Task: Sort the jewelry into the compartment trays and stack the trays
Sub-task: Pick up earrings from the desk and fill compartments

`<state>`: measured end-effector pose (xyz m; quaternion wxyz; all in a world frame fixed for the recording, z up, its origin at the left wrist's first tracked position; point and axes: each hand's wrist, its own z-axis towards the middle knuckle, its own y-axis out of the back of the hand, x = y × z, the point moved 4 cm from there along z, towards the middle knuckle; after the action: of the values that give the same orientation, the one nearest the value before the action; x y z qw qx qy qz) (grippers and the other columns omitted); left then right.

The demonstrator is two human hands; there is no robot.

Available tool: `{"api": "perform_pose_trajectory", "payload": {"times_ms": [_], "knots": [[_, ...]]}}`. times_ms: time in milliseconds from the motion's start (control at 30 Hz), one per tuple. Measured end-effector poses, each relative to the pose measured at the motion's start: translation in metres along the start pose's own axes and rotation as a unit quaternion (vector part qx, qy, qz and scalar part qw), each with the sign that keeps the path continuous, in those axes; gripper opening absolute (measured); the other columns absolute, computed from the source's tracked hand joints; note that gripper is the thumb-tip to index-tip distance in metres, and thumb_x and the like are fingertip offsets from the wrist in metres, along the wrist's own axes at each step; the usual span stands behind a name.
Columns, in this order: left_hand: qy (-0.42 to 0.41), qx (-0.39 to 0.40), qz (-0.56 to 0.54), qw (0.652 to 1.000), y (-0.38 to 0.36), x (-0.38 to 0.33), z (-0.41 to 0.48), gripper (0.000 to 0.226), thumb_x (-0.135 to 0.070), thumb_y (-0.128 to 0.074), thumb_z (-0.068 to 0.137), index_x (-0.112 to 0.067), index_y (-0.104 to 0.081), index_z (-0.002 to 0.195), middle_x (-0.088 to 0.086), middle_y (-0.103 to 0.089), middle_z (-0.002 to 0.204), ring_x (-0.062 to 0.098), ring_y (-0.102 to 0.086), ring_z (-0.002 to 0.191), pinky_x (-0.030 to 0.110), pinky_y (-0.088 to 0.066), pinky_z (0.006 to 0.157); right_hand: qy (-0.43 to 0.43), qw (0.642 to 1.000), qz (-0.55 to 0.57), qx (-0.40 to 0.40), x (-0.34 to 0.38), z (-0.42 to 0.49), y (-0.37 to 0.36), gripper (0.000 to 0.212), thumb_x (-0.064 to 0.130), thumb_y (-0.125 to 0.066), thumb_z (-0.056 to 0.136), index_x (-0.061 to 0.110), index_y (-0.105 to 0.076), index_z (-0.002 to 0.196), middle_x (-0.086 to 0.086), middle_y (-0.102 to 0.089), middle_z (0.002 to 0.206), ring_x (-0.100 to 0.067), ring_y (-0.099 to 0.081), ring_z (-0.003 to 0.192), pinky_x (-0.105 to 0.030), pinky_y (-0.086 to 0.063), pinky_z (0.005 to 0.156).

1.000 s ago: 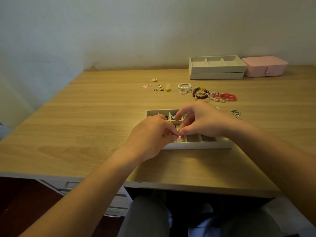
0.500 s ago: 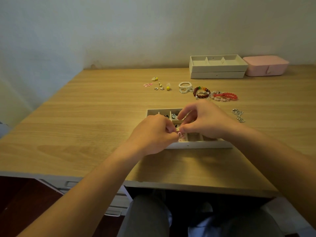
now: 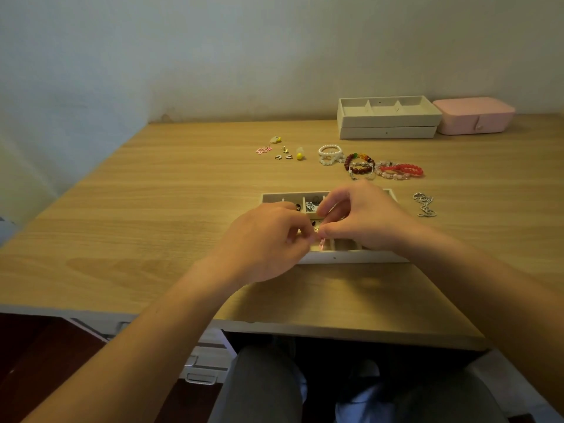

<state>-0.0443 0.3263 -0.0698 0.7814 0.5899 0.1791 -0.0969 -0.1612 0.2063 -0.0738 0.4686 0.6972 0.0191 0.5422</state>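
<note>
A white compartment tray (image 3: 351, 257) lies in front of me on the wooden desk, with small pieces in its back compartments. Over it my left hand (image 3: 268, 242) and my right hand (image 3: 363, 218) meet, fingertips pinching a small pink earring (image 3: 321, 242) between them. Loose jewelry lies further back: a pink flower earring (image 3: 263, 150), small studs (image 3: 283, 154), a yellow bead (image 3: 300, 156), a pearl bracelet (image 3: 329, 152), a dark red bracelet (image 3: 358, 164), a pink-red bracelet (image 3: 399, 171) and a silver chain (image 3: 424, 204). Two stacked trays (image 3: 387, 117) stand at the back.
A pink jewelry box (image 3: 473, 116) sits at the back right, against the wall, beside the stacked trays. The desk's front edge (image 3: 305, 326) runs just below my forearms. White drawers (image 3: 204, 364) stand under the desk at left.
Both hands stay together over the tray; the fingers have shifted slightly around the small pink earring. Nothing else on the desk has moved.
</note>
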Motion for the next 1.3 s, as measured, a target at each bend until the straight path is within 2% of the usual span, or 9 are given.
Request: {"api": "perform_pose_trajectory", "payload": {"times_ms": [167,367,600,800,900,1067,1167,1233,1300], "knots": [[0.032,0.013,-0.032,0.999,-0.004,0.006,-0.004,0.052,-0.059,-0.032,0.07,-0.037,-0.076,0.088,-0.011,-0.053,0.076,0.008,-0.052,0.072,0.039,-0.049,0.07,0.0,1.0,0.016,-0.01,0.002,0.001,-0.005,0.024,0.017,-0.089,0.073,0.024,-0.074,0.091,0.004,-0.077,0.078,-0.006,-0.073,0.074,-0.029,-0.061,0.071],[0.013,0.041,-0.032,0.999,-0.009,0.006,-0.01,0.043,-0.041,-0.04,0.079,-0.045,-0.076,0.102,-0.016,-0.051,0.08,0.003,-0.052,0.076,0.031,-0.043,0.067,-0.029,0.998,0.058,0.002,0.0,0.001,-0.004,0.025,0.015,-0.089,0.075,0.021,-0.075,0.095,0.003,-0.078,0.079,-0.009,-0.075,0.074,-0.026,-0.06,0.066],[-0.002,0.034,-0.001,0.999,-0.009,0.006,-0.011,0.04,-0.039,-0.042,0.083,-0.046,-0.075,0.104,-0.014,-0.051,0.081,0.007,-0.051,0.076,0.032,-0.044,0.066,-0.037,0.999,0.017,0.018,-0.002,0.003,-0.002,0.028,0.012,-0.091,0.072,0.017,-0.077,0.096,0.004,-0.078,0.077,-0.01,-0.076,0.073,-0.037,-0.064,0.075],[-0.018,0.065,0.033,0.997,-0.013,0.001,-0.011,0.046,-0.043,-0.037,0.084,-0.05,-0.068,0.118,-0.014,-0.046,0.083,0.004,-0.042,0.083,0.028,-0.031,0.07,-0.016,0.999,-0.042,0.014,-0.002,0.004,-0.003,0.025,0.015,-0.089,0.074,0.018,-0.078,0.096,0.004,-0.078,0.078,-0.005,-0.073,0.072,-0.018,-0.056,0.06],[-0.022,0.076,0.049,0.996,-0.014,0.001,-0.009,0.049,-0.046,-0.035,0.084,-0.051,-0.066,0.12,-0.013,-0.045,0.086,0.007,-0.041,0.088,0.03,-0.033,0.073,-0.031,0.999,-0.013,0.011,-0.004,0.003,-0.003,0.024,0.014,-0.089,0.074,0.017,-0.078,0.095,0.002,-0.078,0.077,-0.007,-0.074,0.07,-0.016,-0.05,0.05],[-0.027,0.073,0.062,0.995,-0.016,0.002,-0.008,0.056,-0.053,-0.029,0.08,-0.049,-0.067,0.12,-0.014,-0.04,0.081,0.007,-0.039,0.086,0.03,-0.03,0.072,-0.029,1.0,0.005,0.009,-0.003,0.001,-0.003,0.024,0.009,-0.088,0.075,0.013,-0.077,0.096,0.0,-0.078,0.076,-0.004,-0.073,0.066,-0.013,-0.046,0.048],[-0.026,0.072,0.069,0.995,-0.016,0.002,-0.007,0.06,-0.056,-0.025,0.077,-0.05,-0.068,0.119,-0.013,-0.042,0.082,0.008,-0.039,0.086,0.031,-0.033,0.072,-0.02,0.999,-0.025,-0.004,-0.001,-0.001,-0.004,0.023,0.012,-0.087,0.074,0.016,-0.077,0.095,0.003,-0.077,0.075,-0.006,-0.073,0.069,-0.026,-0.061,0.061],[-0.017,0.071,0.07,0.995,-0.015,0.002,-0.007,0.056,-0.054,-0.03,0.078,-0.047,-0.07,0.116,-0.012,-0.043,0.083,0.008,-0.039,0.088,0.031,-0.035,0.073,-0.011,0.999,-0.039,-0.004,0.001,-0.003,-0.006,0.023,0.011,-0.085,0.073,0.02,-0.076,0.092,0.005,-0.076,0.075,-0.007,-0.073,0.07,-0.036,-0.064,0.07],[-0.014,0.072,0.077,0.994,-0.015,0.0,-0.007,0.054,-0.052,-0.033,0.078,-0.044,-0.071,0.116,-0.012,-0.041,0.082,0.008,-0.038,0.089,0.031,-0.03,0.071,0.006,0.998,-0.066,-0.001,0.003,-0.006,-0.009,0.023,0.012,-0.083,0.072,0.024,-0.075,0.089,0.008,-0.075,0.076,-0.005,-0.072,0.073,-0.038,-0.063,0.074]]}}
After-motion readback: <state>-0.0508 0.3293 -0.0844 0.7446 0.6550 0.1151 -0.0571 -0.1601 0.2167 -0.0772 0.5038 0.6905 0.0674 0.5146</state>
